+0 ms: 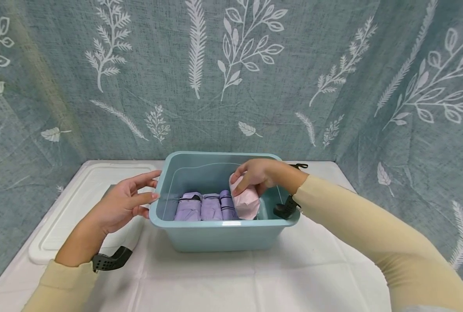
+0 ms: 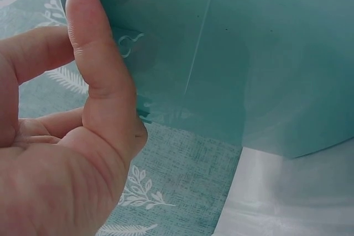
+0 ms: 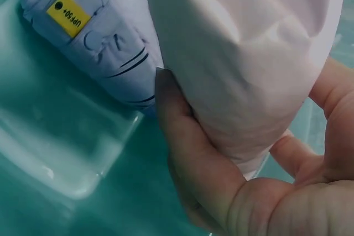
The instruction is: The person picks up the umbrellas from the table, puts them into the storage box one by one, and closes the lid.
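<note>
A light blue plastic bin [image 1: 225,237] stands on the white-covered table. My left hand [image 1: 124,201] is at its left side, thumb and fingertips touching the rim; in the left wrist view the thumb [image 2: 105,64] lies along the bin's outer wall [image 2: 221,53]. Inside the bin my right hand [image 1: 256,173] grips a pale pink folded umbrella [image 1: 247,203], fingers curled round its end. Several purple folded umbrellas [image 1: 211,207] stand in a row to its left. One purple umbrella [image 3: 119,48] shows a yellow UPF50+ tag in the right wrist view.
A white lid [image 1: 87,182] lies flat on the table at the left, partly under my left arm. Behind the bin's right rear corner a black strap loop [image 1: 301,166] sticks out. Patterned grey-blue curtains [image 1: 200,121] enclose the table at the back and sides.
</note>
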`<state>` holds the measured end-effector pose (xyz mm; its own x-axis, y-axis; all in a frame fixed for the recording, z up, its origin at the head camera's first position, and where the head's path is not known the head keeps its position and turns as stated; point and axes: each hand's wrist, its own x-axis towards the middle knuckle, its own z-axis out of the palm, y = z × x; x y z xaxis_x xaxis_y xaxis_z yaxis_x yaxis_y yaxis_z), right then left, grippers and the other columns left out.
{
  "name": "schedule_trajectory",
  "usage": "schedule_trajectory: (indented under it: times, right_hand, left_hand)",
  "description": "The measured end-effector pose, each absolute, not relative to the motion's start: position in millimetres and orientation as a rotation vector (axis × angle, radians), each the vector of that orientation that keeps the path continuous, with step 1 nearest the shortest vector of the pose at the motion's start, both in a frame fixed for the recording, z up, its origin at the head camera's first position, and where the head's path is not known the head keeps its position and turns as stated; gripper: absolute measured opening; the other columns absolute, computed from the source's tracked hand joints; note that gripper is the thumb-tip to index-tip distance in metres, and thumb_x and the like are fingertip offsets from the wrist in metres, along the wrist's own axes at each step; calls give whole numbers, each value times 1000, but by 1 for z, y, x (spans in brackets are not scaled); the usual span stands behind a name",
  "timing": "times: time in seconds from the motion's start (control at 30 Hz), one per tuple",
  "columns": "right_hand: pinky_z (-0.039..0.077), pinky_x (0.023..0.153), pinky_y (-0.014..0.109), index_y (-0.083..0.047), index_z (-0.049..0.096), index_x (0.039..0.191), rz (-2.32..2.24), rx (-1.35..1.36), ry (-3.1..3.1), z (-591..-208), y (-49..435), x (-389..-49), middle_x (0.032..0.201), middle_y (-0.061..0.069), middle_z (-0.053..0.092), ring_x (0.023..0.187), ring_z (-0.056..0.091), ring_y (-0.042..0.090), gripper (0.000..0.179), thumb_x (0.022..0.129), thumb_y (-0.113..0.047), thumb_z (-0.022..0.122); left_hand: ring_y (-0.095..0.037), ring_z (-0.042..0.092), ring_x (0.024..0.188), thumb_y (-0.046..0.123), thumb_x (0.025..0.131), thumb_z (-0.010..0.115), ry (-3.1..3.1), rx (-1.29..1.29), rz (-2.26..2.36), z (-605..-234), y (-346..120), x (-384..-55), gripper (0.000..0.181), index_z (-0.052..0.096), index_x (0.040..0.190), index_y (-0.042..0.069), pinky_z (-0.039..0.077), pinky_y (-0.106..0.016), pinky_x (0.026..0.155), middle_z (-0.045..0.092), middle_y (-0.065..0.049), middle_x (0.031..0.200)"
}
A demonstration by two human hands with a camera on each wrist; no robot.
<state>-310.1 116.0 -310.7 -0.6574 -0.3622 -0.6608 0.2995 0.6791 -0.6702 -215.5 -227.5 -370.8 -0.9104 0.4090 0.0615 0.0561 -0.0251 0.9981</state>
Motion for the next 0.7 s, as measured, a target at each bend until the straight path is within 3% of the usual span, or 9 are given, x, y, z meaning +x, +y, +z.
schedule_trajectory:
  times: [0.13,0.37,0.7]
  right_hand:
    - [59,79,41,-6,59,129,-935,-57,2058,-316,111,-312,116,11,59,92,64,23,45,89,-2,78]
    - [55,100,54,-3,57,132,-849,-46,2081,-327,101,-313,113,10,60,98,64,24,49,88,0,78]
    - [49,106,61,-7,57,111,-835,7,2040,-346,99,-316,108,8,57,100,61,26,33,87,8,74]
  left_hand:
    - [-14,72,83,0,101,60,2001,487,2028,-371,-227,-215,69,25,160,-2,62,-29,62,50,-9,122]
    - [-11,71,81,-2,100,58,1987,503,2038,-372,-227,-213,71,21,161,-5,62,-28,61,50,-8,122]
    - [-13,71,82,0,101,58,1989,518,2029,-375,-229,-212,71,20,161,-3,62,-29,62,49,-9,124]
